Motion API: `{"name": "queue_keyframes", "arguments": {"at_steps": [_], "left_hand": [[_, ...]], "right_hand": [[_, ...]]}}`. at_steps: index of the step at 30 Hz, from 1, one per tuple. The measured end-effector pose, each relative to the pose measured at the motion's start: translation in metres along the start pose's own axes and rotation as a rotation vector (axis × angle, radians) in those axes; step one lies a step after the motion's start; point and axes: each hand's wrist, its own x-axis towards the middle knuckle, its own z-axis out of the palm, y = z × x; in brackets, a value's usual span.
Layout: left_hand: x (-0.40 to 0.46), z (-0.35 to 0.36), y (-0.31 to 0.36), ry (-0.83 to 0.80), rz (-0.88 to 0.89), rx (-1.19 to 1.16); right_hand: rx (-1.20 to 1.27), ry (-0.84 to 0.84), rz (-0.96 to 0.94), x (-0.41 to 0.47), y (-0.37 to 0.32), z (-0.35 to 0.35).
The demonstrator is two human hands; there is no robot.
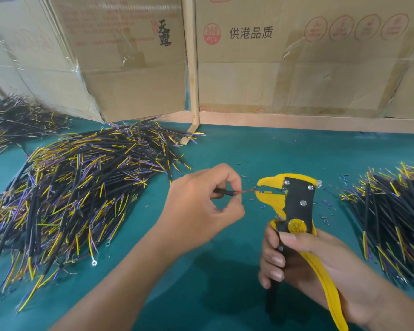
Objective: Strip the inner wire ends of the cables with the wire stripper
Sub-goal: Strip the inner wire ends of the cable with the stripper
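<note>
On the green table (225, 271), nearest, the right hand (320, 271) grips the stripper (294, 211); left of its jaws the left hand (201, 209) pinches a cable (225, 192), red wire between them; beyond, a cable heap (81, 187)

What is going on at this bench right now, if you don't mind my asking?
A person is stripping cable ends. The left hand pinches a black cable and feeds its thin reddish inner wire into the open mouth of a yellow and black wire stripper, which the right hand grips by the handles. A big heap of cables lies to the left on the green table, a smaller pile to the right, and bits of stripped insulation lie scattered around the tool.
</note>
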Motion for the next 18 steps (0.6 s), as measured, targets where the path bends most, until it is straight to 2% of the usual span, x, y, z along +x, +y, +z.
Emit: {"name": "queue_keyframes", "arguments": {"at_steps": [8, 18], "left_hand": [[-0.0003, 0.0008, -0.0016, -0.046, 0.030, 0.027], [-0.0001, -0.0005, -0.0052, -0.147, 0.062, 0.001]], "right_hand": [[-0.028, -0.108, 0.035, -0.0021, -0.0015, 0.0025], [-0.036, -0.104, 0.106, -0.0056, -0.0002, 0.0023]]}}
